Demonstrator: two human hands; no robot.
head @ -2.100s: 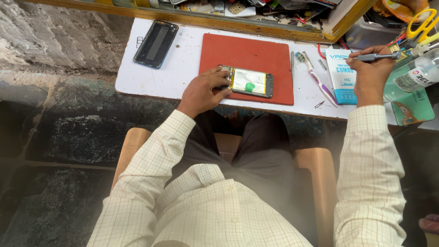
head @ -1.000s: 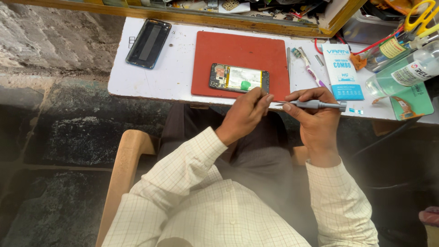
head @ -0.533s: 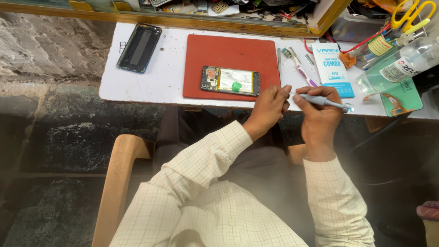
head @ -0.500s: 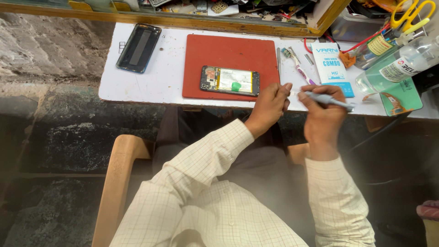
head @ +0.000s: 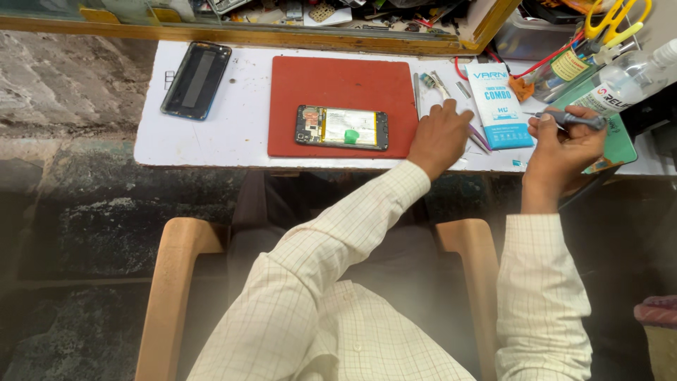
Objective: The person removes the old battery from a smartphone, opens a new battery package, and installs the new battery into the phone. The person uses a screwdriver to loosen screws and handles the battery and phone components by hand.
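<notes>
Two hands: both at the right part of the white table [head: 233,141], well apart from each other.
Right hand [head: 564,152]: raised just past the table's front edge, fingers closed on a slim grey screwdriver [head: 575,118] that lies roughly level, its thin tip pointing left.
Left hand [head: 438,137]: palm down on the table just right of the red mat [head: 338,85], fingers spread and loose, gripping nothing; fingertips lie at some small tools [head: 441,85] beside the mat's right edge.
Opened phone [head: 342,128]: flat on the lower middle of the red mat, back removed, battery and green tab showing, just left of the left hand and not touched by it.
Blue-and-white packet [head: 498,106]: flat on the table between the two hands.
Dark phone back cover [head: 197,80]: lies on the table's left part, well apart from the mat.
Clear bottle [head: 624,77]: on its side at the far right, over a green pad [head: 620,141].
Yellow-handled scissors [head: 613,17]: in the clutter at the top right corner.
Sleeves: pale checked shirt on both arms.
Chair [head: 173,282]: tan wooden armrests on either side of the person's lap.
</notes>
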